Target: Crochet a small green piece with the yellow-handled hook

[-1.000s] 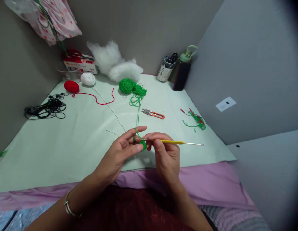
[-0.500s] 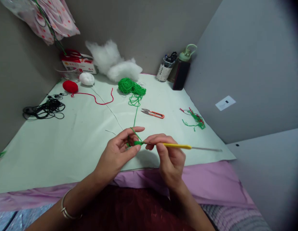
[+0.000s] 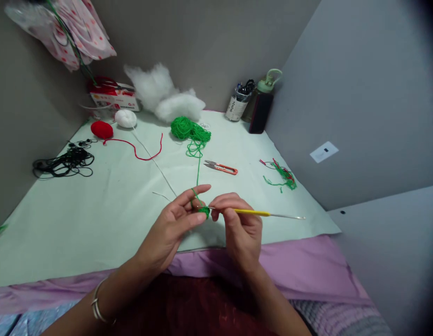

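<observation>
Between the thumb and fingers of my left hand (image 3: 178, 219) is a small green crochet piece (image 3: 204, 212). Green yarn (image 3: 198, 175) loops over my raised left index finger and runs back to a loose green ball (image 3: 182, 128). My right hand (image 3: 242, 228) grips a yellow-handled crochet hook (image 3: 251, 212) like a pencil. The hook's left tip meets the green piece, and its bare metal end sticks out to the right. Exactly how the tip sits in the stitches is too small to tell.
Orange thread snips (image 3: 221, 167) lie beyond my hands. Yarn scraps (image 3: 284, 175) are at right, a bottle (image 3: 263, 100) and pen cup (image 3: 237, 105) behind. At left are black cord (image 3: 67, 161), red yarn (image 3: 101, 129) and white yarn (image 3: 125, 119), with white stuffing (image 3: 167, 95) at the back.
My right hand and the hook have shifted slightly left, toward my left hand. The green piece has turned and shows more beyond my left thumb. The view has tilted a little.
</observation>
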`<state>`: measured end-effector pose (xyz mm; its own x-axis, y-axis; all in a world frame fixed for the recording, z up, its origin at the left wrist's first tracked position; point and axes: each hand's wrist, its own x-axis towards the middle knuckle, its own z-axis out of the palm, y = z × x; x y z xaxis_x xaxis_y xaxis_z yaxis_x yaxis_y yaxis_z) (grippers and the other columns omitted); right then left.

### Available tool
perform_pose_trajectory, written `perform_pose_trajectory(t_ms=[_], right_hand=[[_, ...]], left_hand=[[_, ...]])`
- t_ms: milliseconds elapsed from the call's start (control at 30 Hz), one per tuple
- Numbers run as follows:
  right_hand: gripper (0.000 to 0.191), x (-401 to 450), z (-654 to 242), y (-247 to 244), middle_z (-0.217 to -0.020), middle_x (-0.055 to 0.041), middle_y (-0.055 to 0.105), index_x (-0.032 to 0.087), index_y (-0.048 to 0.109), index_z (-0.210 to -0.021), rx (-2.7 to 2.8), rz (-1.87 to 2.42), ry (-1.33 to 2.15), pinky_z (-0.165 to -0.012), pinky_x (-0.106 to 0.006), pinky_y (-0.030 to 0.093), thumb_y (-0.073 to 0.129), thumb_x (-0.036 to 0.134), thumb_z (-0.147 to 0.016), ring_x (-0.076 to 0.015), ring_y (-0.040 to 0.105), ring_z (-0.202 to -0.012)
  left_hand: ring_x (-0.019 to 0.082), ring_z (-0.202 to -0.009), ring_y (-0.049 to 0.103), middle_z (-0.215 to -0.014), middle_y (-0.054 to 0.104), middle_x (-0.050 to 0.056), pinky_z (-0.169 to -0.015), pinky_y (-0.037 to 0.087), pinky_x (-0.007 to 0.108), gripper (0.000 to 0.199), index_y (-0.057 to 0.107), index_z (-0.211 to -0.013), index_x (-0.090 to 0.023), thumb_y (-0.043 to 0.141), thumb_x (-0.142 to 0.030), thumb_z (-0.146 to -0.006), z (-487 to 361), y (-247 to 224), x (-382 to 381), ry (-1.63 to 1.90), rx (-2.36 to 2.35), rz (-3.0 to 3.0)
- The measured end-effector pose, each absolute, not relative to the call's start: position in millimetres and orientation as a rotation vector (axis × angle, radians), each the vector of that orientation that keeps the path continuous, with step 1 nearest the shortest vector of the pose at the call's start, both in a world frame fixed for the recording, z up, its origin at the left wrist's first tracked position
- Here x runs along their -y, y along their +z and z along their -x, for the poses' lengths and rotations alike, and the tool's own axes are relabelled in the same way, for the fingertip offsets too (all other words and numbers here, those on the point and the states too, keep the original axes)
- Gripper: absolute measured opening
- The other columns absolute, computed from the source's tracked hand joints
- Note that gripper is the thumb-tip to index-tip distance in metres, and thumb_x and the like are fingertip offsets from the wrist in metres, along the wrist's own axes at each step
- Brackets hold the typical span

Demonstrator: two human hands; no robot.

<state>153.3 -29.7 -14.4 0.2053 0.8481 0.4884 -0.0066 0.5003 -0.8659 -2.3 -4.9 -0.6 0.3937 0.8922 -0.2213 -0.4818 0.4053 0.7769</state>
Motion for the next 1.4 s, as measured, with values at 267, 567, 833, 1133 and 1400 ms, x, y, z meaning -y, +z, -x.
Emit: perform_pose_trajectory(t_ms=[267, 567, 833, 1133, 1400], right_hand=[[0.033, 37, -149, -24, -0.106, -0.0065, 0.079, 0.034, 0.079, -0.121, 1.567, 1.010, 0.204, -0.076, -0.039, 0.063, 0.065, 0.012, -0.100, -0.0224, 0.075, -0.094], [0.018, 27, -157, -16, -0.087, -0.0029, 0.073, 0.025, 0.080, -0.095, 1.083, 0.887, 0.815, -0.059, -0.029, 0.054, 0.064, 0.027, -0.103, -0.0137, 0.064, -0.065], [0.015, 25, -151, -20, -0.092, -0.0027, 0.079, 0.027, 0.082, -0.099, 1.068, 0.860, 0.982, -0.068, -0.028, 0.053, 0.069, 0.033, -0.102, -0.0143, 0.066, -0.075], [0.023, 25, -156, -13, -0.086, -0.0017, 0.076, 0.023, 0.074, -0.093, 0.974, 0.769, 1.120, -0.066, -0.026, 0.055, 0.063, 0.038, -0.105, -0.0118, 0.065, -0.067], [0.021, 35, -159, -18, -0.099, -0.0070, 0.078, 0.024, 0.070, -0.116, 1.625, 0.913, 0.303, -0.078, -0.034, 0.063, 0.052, 0.018, -0.108, -0.0188, 0.074, -0.090]], left_hand=[[0.016, -0.093, 0.061, -0.091, 0.071, 0.000, -0.092, 0.047, 0.026, 0.039, 0.083, -0.122, -0.028, 0.090, -0.027, -0.083, -2, -4, 8, 1.005, -0.741, -0.698], [0.017, -0.093, 0.066, -0.100, 0.075, 0.003, -0.094, 0.049, 0.029, 0.024, 0.086, -0.109, -0.021, 0.084, -0.024, -0.085, 5, -5, -2, 0.897, -0.629, -0.574], [0.018, -0.099, 0.065, -0.095, 0.074, 0.001, -0.096, 0.045, 0.030, 0.035, 0.083, -0.117, -0.029, 0.088, -0.028, -0.083, 6, -2, 5, 0.918, -0.701, -0.789], [0.023, -0.101, 0.062, -0.098, 0.071, 0.005, -0.096, 0.044, 0.036, 0.035, 0.083, -0.115, -0.026, 0.086, -0.031, -0.081, 8, -3, 4, 0.929, -0.774, -0.847], [0.015, -0.090, 0.058, -0.091, 0.065, 0.000, -0.086, 0.046, 0.026, 0.033, 0.083, -0.120, -0.029, 0.085, -0.026, -0.087, 5, -11, 6, 1.074, -0.816, -0.930]])
